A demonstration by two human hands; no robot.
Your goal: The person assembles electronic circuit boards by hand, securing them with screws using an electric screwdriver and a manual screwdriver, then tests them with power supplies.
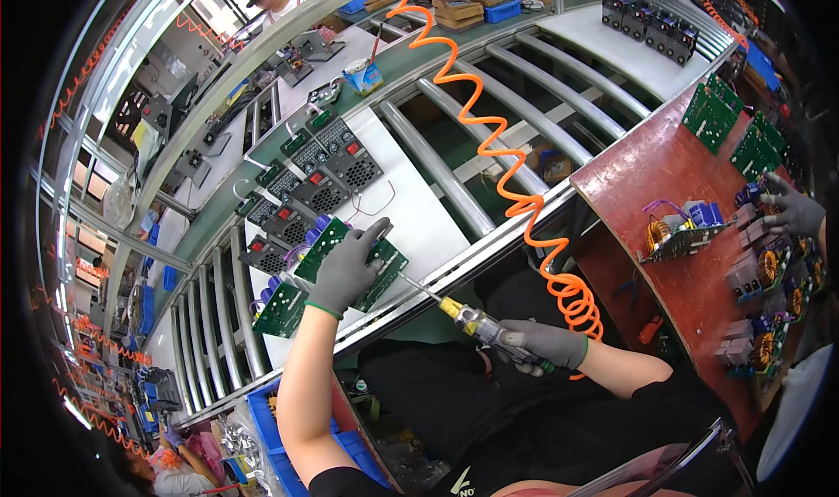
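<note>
My left hand [347,270], in a grey glove, grips a green circuit board [384,274] on a white panel [426,228], its fingers bent over the board. Another green board [281,309] lies just left of it. In my gloved right hand [552,343] is a yellow-and-clear power screwdriver [472,320]. Its thin bit points left to the near edge of the held board; whether the tip touches a screw is too small to tell. Beyond my left hand sit several grey metal housings with round vent grilles [357,165]. A thin red wire [382,207] curls on the panel.
An orange coiled hose [502,143] hangs across the roller conveyor [446,182]. At right, a co-worker's gloved hand [793,210] is over boards with coils on a red table [638,169]. A blue bin [271,427] stands by my left forearm. Black fan units [648,29] stand far right.
</note>
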